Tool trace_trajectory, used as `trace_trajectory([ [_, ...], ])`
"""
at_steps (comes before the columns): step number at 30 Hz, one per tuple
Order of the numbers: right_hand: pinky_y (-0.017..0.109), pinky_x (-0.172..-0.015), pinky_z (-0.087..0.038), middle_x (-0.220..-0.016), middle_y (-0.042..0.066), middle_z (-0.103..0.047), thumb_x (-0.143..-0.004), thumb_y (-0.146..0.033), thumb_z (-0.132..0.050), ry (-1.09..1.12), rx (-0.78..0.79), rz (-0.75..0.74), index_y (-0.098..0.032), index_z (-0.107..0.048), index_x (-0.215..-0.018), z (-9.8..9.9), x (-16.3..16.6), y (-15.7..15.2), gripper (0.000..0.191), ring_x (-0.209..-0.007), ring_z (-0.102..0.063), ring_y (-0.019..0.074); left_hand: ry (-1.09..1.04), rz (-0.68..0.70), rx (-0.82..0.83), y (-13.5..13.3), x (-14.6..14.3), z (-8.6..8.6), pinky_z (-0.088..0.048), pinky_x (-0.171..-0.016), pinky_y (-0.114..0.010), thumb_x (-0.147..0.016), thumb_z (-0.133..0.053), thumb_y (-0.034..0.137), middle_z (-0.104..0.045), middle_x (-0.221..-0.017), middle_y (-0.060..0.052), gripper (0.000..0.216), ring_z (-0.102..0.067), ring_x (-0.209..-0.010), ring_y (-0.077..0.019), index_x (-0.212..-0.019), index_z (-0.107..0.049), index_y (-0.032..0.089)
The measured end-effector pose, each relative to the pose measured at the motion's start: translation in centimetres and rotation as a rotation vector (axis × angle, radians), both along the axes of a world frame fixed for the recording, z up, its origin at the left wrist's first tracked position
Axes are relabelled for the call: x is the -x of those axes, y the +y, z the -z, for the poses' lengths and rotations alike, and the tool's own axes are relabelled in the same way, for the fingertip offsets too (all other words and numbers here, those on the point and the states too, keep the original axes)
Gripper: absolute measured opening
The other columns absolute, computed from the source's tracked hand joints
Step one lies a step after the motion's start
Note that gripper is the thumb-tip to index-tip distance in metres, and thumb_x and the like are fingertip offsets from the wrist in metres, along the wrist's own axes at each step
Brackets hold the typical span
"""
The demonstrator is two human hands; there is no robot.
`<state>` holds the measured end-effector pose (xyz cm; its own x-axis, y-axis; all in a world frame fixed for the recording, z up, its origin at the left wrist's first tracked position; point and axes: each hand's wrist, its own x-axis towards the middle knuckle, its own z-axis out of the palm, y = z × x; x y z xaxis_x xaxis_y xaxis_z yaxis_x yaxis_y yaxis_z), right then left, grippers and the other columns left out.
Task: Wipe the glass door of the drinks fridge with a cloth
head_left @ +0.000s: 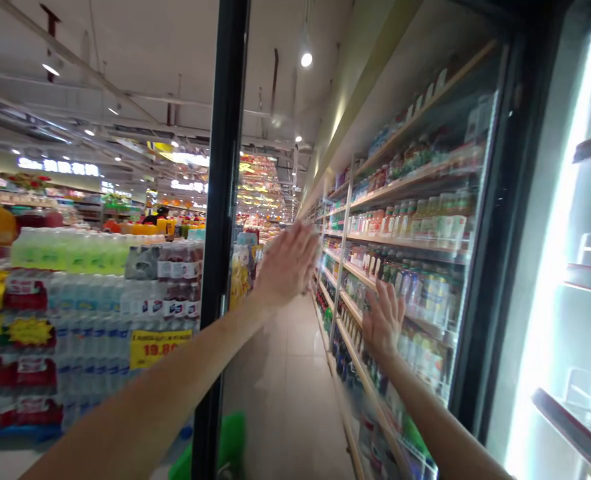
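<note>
Clear black-framed glass door stands open, left of brightly lit white cooler interior. Right hand up at glass, fingers apart. Left hand also at glass, blurred; can't tell its grip.

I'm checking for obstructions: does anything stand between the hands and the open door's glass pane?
Nothing visible blocks the right hand from the glass pane. The left hand also looks unobstructed, but blur leaves unclear whether something thin lies under its fingers.
</note>
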<state>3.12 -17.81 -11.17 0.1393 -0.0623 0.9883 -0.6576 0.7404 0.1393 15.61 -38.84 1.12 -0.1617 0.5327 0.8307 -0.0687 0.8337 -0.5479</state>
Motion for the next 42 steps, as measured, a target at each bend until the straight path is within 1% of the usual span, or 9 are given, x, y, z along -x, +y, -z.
trace_trajectory([
  [3, 0.053, -0.109, -0.02, -0.141, 0.009, -0.042, -0.085, -0.021, -0.041, -0.015, -0.005, 0.013, -0.025, -0.038, -0.135, 0.0, 0.0, 0.0, 0.051, -0.137, -0.026, 0.0254, -0.176, 0.025, 0.327, 0.3, 0.0, 0.5, -0.025, -0.109, -0.036, -0.092, -0.036, 0.027, -0.04, -0.141, -0.009, 0.044, -0.031, -0.133, -0.02, -0.135, -0.036, 0.016],
  [9, 0.053, -0.109, -0.02, -0.14, 0.009, -0.042, -0.085, -0.021, -0.041, -0.019, 0.012, 0.007, -0.025, -0.039, -0.135, -0.1, -0.1, 0.0, 0.05, -0.137, -0.027, 0.0253, 0.037, -0.024, -0.13, 1.0, 0.3, -1.3, -0.024, -0.109, -0.045, -0.09, -0.039, 0.03, -0.033, -0.144, -0.016, 0.052, -0.02, -0.137, -0.029, -0.136, -0.031, 0.009],
  [14, 0.052, -0.109, -0.019, -0.142, 0.008, -0.04, -0.084, -0.019, -0.042, -0.008, 0.001, -0.003, -0.026, -0.036, -0.137, -0.1, -0.2, 0.0, 0.053, -0.137, -0.026, 0.0249, -0.139, 0.011, 0.353, 1.3, 0.9, -0.6, -0.027, -0.109, -0.037, -0.09, -0.038, 0.024, -0.042, -0.14, -0.009, 0.045, -0.032, -0.132, -0.0222, -0.134, -0.036, 0.014],
  [19, 0.052, -0.11, -0.018, -0.142, 0.008, -0.04, -0.084, -0.019, -0.042, 0.001, 0.004, 0.003, -0.026, -0.035, -0.137, -0.1, 0.0, 0.0, 0.054, -0.137, -0.026, 0.0253, 0.074, -0.057, -0.052, -0.5, 0.1, -2.0, -0.028, -0.107, -0.045, -0.09, -0.038, 0.028, -0.035, -0.143, -0.016, 0.049, -0.025, -0.135, -0.0296, -0.135, -0.032, 0.009],
  [24, 0.052, -0.11, -0.018, -0.142, 0.008, -0.041, -0.085, -0.019, -0.042, -0.018, 0.001, 0.013, -0.027, -0.037, -0.136, 0.0, 0.0, -0.2, 0.052, -0.137, -0.027, 0.0249, -0.3, 0.035, 0.533, 0.3, 0.3, 2.2, -0.023, -0.111, -0.034, -0.087, -0.042, 0.023, -0.034, -0.145, -0.004, 0.048, -0.026, -0.136, -0.0193, -0.134, -0.036, 0.017],
  [29, 0.052, -0.11, -0.019, -0.14, 0.008, -0.043, -0.085, -0.018, -0.043, 0.013, 0.018, -0.001, -0.026, -0.037, -0.136, -0.1, 0.0, -0.2, 0.052, -0.137, -0.027, 0.0242, -0.169, -0.045, 0.046, 0.7, 0.6, 1.6, -0.017, -0.111, -0.047, -0.091, -0.034, 0.023, -0.03, -0.146, -0.011, 0.048, -0.017, -0.138, -0.0259, -0.138, -0.029, 0.012],
  [34, 0.051, -0.11, -0.019, -0.141, 0.007, -0.041, -0.085, -0.018, -0.043, 0.009, 0.002, -0.006, -0.027, -0.035, -0.137, -0.2, 0.1, -0.1, 0.053, -0.137, -0.026, 0.0241, -0.313, 0.067, 0.493, 0.4, 0.2, 2.7, -0.022, -0.111, -0.032, -0.09, -0.036, 0.024, -0.038, -0.143, -0.003, 0.044, -0.027, -0.135, -0.0182, -0.133, -0.039, 0.018],
  [39, 0.052, -0.11, -0.019, -0.141, 0.008, -0.041, -0.085, -0.018, -0.043, 0.007, 0.012, -0.01, -0.026, -0.036, -0.136, -0.1, 0.0, -0.1, 0.053, -0.137, -0.026, 0.0247, -0.03, -0.052, -0.046, -0.6, -0.1, -0.5, -0.024, -0.11, -0.045, -0.091, -0.034, 0.027, -0.035, -0.144, -0.011, 0.047, -0.018, -0.138, -0.0261, -0.136, -0.035, 0.013],
  [42, 0.052, -0.11, -0.019, -0.141, 0.008, -0.041, -0.085, -0.019, -0.043, -0.013, 0.01, -0.009, -0.027, -0.036, -0.137, -0.1, -0.1, -0.1, 0.053, -0.137, -0.025, 0.0248, -0.105, -0.013, 0.224, -0.1, -0.1, 1.0, -0.025, -0.109, -0.042, -0.09, -0.037, 0.025, -0.038, -0.142, -0.01, 0.045, -0.026, -0.135, -0.0253, -0.133, -0.038, 0.014],
])
